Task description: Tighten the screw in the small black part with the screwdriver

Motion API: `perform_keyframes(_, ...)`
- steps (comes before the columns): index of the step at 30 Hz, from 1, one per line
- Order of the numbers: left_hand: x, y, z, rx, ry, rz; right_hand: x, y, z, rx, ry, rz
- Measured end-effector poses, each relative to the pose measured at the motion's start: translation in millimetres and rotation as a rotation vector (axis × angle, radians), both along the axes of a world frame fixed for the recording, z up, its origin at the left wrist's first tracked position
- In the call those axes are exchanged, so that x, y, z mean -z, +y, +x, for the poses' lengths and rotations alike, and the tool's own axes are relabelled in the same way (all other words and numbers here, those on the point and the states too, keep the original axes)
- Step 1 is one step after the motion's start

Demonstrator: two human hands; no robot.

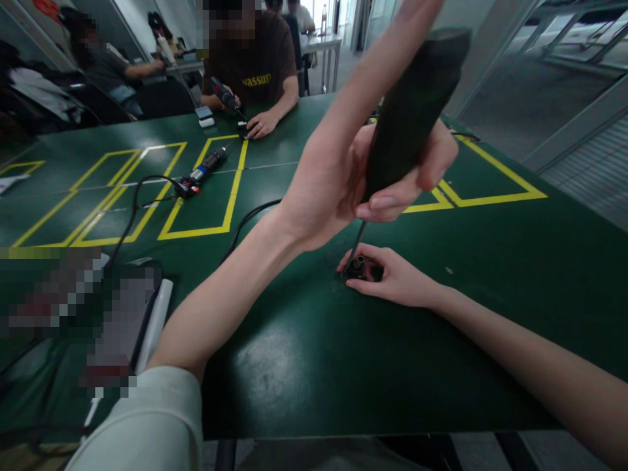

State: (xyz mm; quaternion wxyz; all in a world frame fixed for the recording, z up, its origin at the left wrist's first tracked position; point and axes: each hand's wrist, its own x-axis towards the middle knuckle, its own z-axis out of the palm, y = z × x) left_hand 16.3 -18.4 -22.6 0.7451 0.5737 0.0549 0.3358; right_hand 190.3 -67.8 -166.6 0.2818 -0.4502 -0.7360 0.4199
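My left hand (338, 163) is wrapped round the dark, bulky body of an electric screwdriver (412, 104), held tilted with its thin bit pointing down. The bit's tip reaches a small black part (360, 265) lying on the green table. My right hand (392, 275) pinches this part between thumb and fingers and rests on the tabletop. A small round metal ring shows on top of the part. The fingers partly cover the rest, so its kind is unclear.
Another electric screwdriver (203, 171) with a black cable lies among yellow tape outlines (196, 232). Across the table (294, 366), a co-worker (255, 72) holds a power tool over a small black piece. Blurred-out devices (122, 320) and cables lie at the left.
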Motion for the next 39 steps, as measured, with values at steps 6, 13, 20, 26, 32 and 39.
perform_keyframes(6,7.5,0.9,5.8,0.054,-0.082,-0.020,-1.4,-1.0,-1.2,0.003,0.004,-0.004)
perform_keyframes(13,4.4,3.4,-0.9,0.080,0.010,0.060,-1.9,-1.2,-1.4,-0.003,0.002,-0.012)
perform_keyframes(20,-2.8,-1.6,-1.1,0.099,-0.008,0.024,0.2,0.2,-0.5,0.007,0.003,0.009)
perform_keyframes(26,3.6,-0.4,0.3,0.071,-0.107,0.017,-2.5,-0.7,-0.7,-0.003,0.002,0.007)
perform_keyframes(32,0.7,5.0,-3.7,0.094,0.016,0.016,-3.9,-1.0,-1.3,-0.002,-0.013,0.007)
perform_keyframes(39,-3.5,4.0,-1.1,0.055,0.072,-0.097,-3.1,-0.4,-1.6,-0.001,0.002,0.010)
